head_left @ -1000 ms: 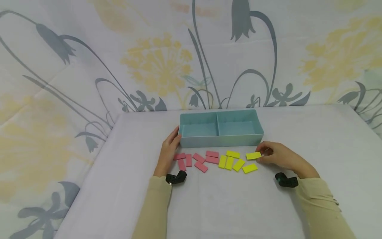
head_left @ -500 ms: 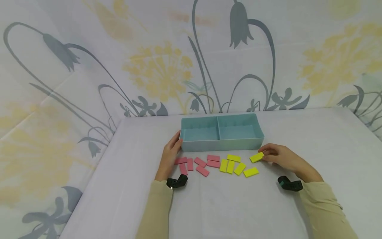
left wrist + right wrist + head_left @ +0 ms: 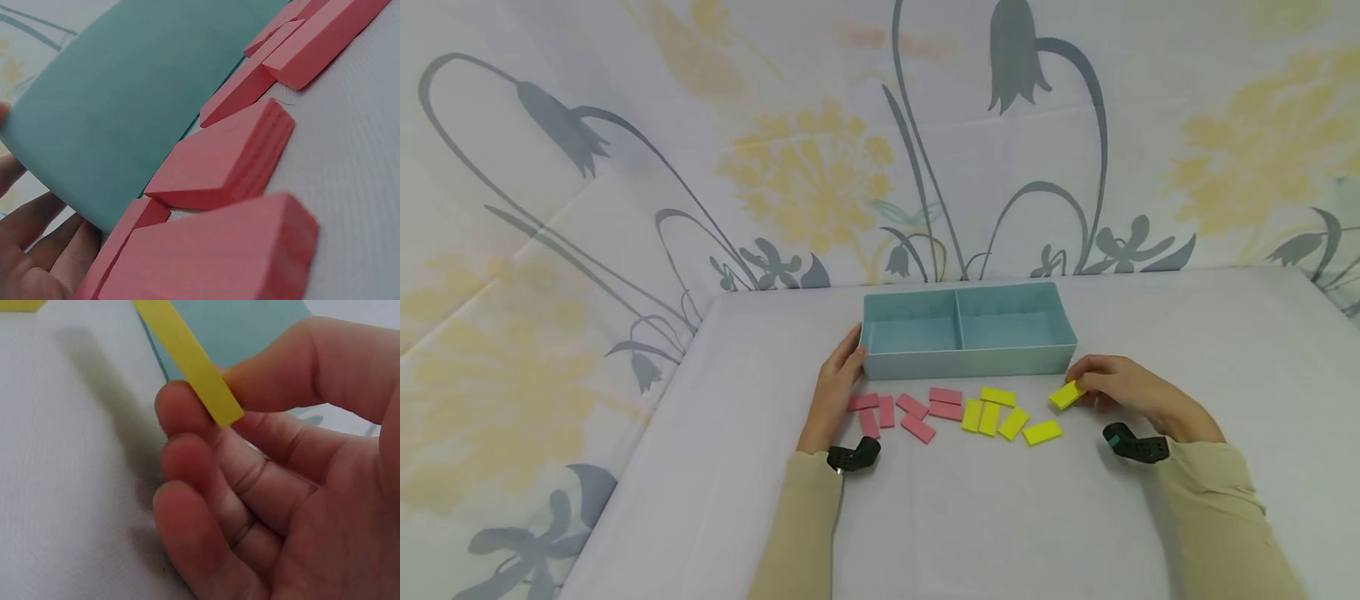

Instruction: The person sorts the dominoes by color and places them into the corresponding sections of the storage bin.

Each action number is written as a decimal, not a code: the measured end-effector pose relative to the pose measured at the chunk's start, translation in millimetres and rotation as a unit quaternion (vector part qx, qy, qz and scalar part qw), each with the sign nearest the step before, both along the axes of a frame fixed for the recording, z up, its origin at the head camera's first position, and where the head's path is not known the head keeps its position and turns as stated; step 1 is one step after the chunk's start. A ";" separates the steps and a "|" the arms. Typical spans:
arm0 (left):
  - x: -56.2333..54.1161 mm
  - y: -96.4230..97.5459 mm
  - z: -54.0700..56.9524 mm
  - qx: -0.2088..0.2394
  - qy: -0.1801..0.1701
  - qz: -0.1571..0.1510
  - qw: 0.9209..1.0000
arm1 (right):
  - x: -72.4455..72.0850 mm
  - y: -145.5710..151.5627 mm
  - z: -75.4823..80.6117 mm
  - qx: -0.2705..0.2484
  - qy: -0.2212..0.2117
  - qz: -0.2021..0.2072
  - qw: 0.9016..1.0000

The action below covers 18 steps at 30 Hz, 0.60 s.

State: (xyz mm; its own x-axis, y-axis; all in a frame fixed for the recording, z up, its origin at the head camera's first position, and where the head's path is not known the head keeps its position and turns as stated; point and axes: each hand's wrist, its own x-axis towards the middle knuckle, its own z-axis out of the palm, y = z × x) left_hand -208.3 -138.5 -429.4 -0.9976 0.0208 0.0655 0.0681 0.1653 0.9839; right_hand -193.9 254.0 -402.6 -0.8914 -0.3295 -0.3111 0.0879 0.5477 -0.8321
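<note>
Head view: I see the left hand (image 3: 833, 389) against the pale-blue two-compartment box (image 3: 970, 363), presumably steadying it. Left wrist: loosely straight fingers (image 3: 39, 220), near oblong pink blocks (image 3: 203, 156). Right wrist: the right hand (image 3: 284, 469) pinches an oblong yellow block (image 3: 190, 362) above white cloth (image 3: 53, 469).

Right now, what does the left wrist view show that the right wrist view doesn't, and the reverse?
Only the left wrist view: several pink blocks in front of the box, and the left hand at the box's end.
Only the right wrist view: the right hand pinching a yellow block, with part of another yellow block at the top-left corner.
Both: part of the box and the white cloth.
</note>
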 end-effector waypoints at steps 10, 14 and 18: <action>0.8 -4.5 2.4 -0.027 0.019 -0.012 0.999 | 1.5 -3.7 -3.7 -0.001 0.027 -0.014 1.000; 0.8 -2.7 2.1 -0.024 0.019 -0.015 0.999 | 2.6 1.5 -6.8 -0.026 0.029 -0.032 0.999; -0.1 0.5 1.6 -0.025 0.013 -0.013 1.000 | 5.5 5.9 -7.2 -0.051 0.037 -0.040 0.997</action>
State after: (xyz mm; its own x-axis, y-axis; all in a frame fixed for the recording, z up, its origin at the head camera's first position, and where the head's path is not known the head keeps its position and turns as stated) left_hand -208.5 -138.0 -427.7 -0.9947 0.0498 0.0896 0.0982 0.2115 0.9724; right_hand -188.4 259.8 -409.8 -0.9354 -0.2836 -0.2113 0.0630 0.4542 -0.8887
